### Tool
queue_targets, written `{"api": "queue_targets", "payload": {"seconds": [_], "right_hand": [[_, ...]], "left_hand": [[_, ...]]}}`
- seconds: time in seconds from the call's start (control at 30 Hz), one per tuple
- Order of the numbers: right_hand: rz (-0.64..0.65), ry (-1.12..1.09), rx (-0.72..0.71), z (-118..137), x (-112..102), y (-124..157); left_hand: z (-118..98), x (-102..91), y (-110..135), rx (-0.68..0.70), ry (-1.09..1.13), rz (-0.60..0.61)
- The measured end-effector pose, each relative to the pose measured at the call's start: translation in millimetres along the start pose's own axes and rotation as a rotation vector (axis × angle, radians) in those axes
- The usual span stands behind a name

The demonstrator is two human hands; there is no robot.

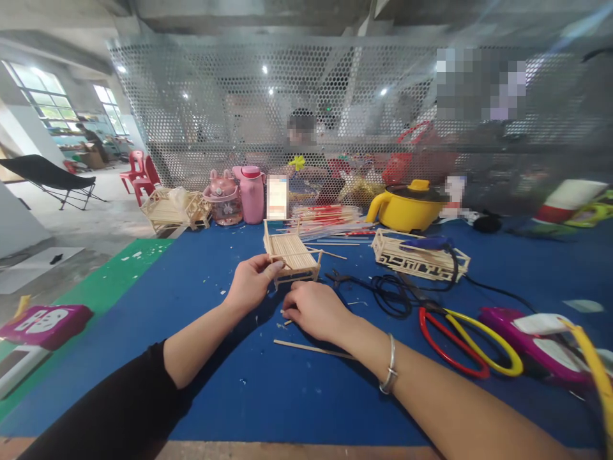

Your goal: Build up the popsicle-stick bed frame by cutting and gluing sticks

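In the head view, the left hand (253, 280) is clamped on a small stick model (288, 249), its thumb and fingers pinched together at the near left corner. The model stands on the blue surface (225, 396), ahead of both hands. The right hand (318, 310) is just nearer than the model, fingers curled in with the tips close together; whether they grip anything cannot be told. One short stick piece (288, 322) lies by those fingertips, and one longer stick (306, 347) lies nearer than the model, its right end by the right forearm. One silver bracelet (391, 364) circles the right wrist.

No lettering can be read: the lit phone (277, 198) behind the model is washed out, and the red-and-white wrappers (330, 211) behind it are too small.

Three stick models are in sight: the held one, a second (397, 257) to its right with one blue tool (428, 243) lying on it, and a third (165, 211) behind to its left. Also behind the held model are one pink jug (253, 199), one rabbit-eared jar (225, 203) and one yellow pot (409, 212). To its right lies one pair of scissors (437, 308), one handle red and the other yellow.
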State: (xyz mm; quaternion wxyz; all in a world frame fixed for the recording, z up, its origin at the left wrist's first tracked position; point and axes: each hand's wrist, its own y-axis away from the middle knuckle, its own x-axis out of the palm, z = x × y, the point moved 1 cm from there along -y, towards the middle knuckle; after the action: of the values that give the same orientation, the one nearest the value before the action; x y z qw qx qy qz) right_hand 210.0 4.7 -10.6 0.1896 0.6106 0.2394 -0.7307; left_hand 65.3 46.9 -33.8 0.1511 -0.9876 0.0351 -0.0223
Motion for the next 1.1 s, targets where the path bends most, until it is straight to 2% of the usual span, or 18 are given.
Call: {"api": "queue_targets", "payload": {"seconds": [0.27, 0.37, 0.47, 0.53, 0.6, 0.67, 0.77, 0.9, 1.0, 1.1], "right_hand": [[0.019, 0.057, -0.042, 15.9, 1.8, 2.7], [-0.002, 0.035, -0.017, 20.5, -4.9, 4.4], [-0.037, -0.026, -0.002, 13.5, -25.6, 5.0], [-0.132, -0.101, -0.009, 1.3, -46.8, 2.5], [-0.297, -0.175, -0.014, -13.5, -69.8, -3.9], [-0.352, -0.165, -0.039, -25.6, -88.2, -14.9], [-0.184, -0.08, -0.052, -34.3, -100.1, -37.5], [0.04, -0.057, -0.035, -35.7, -94.8, -67.7], [0.147, -0.071, -0.051, -35.2, -88.4, -82.4], [0.197, -0.069, -0.067, -33.3, -86.6, -86.9]], "left_hand": [[0.9, -0.5, -0.5, 0.002, 0.004, -0.001], [2.5, -1.6, -1.1, -0.004, 0.007, 0.005], [2.8, -2.5, -1.3, -0.006, 0.005, 0.015], [2.4, -2.5, -1.3, -0.005, 0.0, 0.021], [1.8, -2.1, -1.3, -0.003, -0.003, 0.025], [1.6, -1.6, -1.5, -0.003, -0.004, 0.024], [2.0, -1.4, -1.5, -0.007, -0.01, 0.024], [3.0, -2.2, -1.2, -0.01, -0.025, 0.024], [3.4, -2.7, -1.4, -0.006, -0.037, 0.019], [4.1, -2.9, -2.0, 0.002, -0.049, 0.014]]}}
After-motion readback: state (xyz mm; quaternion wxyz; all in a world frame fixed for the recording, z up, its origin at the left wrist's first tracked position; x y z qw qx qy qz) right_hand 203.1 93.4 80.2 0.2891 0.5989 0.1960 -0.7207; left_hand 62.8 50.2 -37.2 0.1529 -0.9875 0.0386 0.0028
